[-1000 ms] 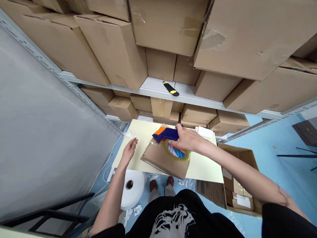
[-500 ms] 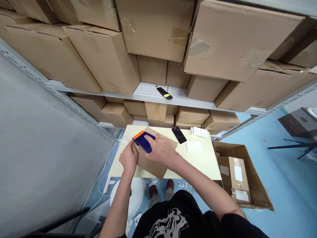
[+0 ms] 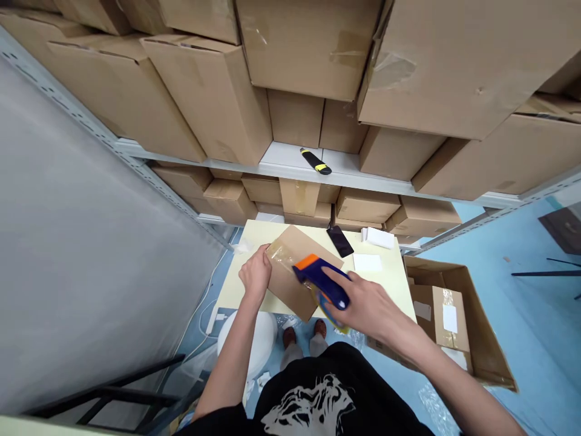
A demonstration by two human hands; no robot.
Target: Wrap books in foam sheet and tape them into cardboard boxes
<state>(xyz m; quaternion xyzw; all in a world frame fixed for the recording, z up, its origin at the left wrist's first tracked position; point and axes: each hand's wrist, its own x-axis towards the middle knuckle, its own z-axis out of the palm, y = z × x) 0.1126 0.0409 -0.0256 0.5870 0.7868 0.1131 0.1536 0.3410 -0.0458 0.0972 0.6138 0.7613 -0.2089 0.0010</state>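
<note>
Blue tape dispenser (image 3: 322, 281) on cardboard mailer (image 3: 290, 266)

Black T-shirt (image 3: 313, 393) with white print (image 3: 308, 406), short-sleeved; pale grey trousers (image 3: 290, 358) and brown shoes (image 3: 289, 337). Left hand (image 3: 256, 272) and right hand (image 3: 367, 306) bare.

The right hand (image 3: 372, 310) grips a blue tape dispenser (image 3: 314, 272).

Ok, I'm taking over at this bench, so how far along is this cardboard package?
Clear tape already covers the end of the flat cardboard package nearest the left hand. In hand: the right hand grips the blue-and-orange tape dispenser over it. Left: the far side shows no tape; the near end is hidden.
</note>
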